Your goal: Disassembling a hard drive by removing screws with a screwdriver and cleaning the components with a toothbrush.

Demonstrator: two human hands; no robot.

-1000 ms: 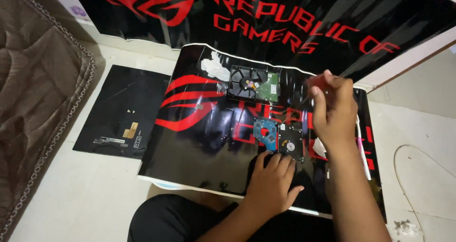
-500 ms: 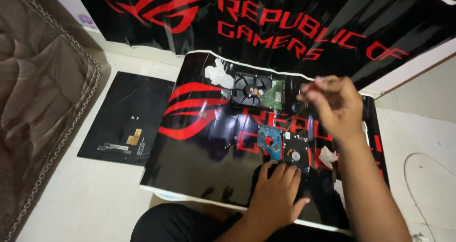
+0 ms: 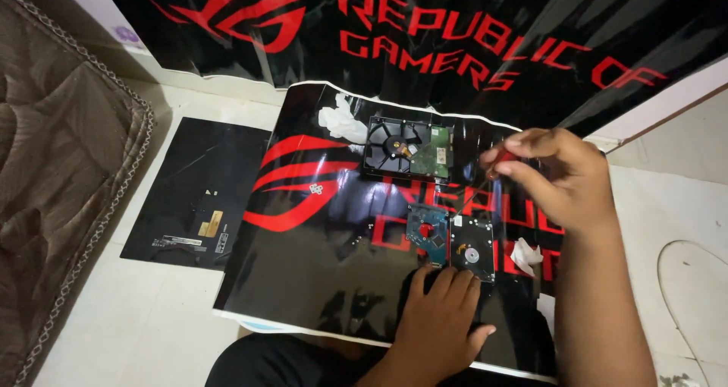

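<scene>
Left hand [image 3: 442, 311] flat beside small drive [image 3: 472, 247]; right hand [image 3: 561, 176] pinches screwdriver [image 3: 485, 180]; larger drive [image 3: 408, 149] beyond.

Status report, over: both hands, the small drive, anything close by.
Left hand flat beside small hard drive. Right hand pinching red-handled screwdriver, tip angled toward drive. Detached blue circuit board alongside; crumpled white tissue right of it.

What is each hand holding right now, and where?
Right hand pinches a screwdriver by its red handle; left hand holds nothing, fingertips touching the small drive.

Left hand [image 3: 444, 322] flat, fingers spread forward, right hand [image 3: 565, 178] raised (fingertips pinched together), forearm extended
</scene>
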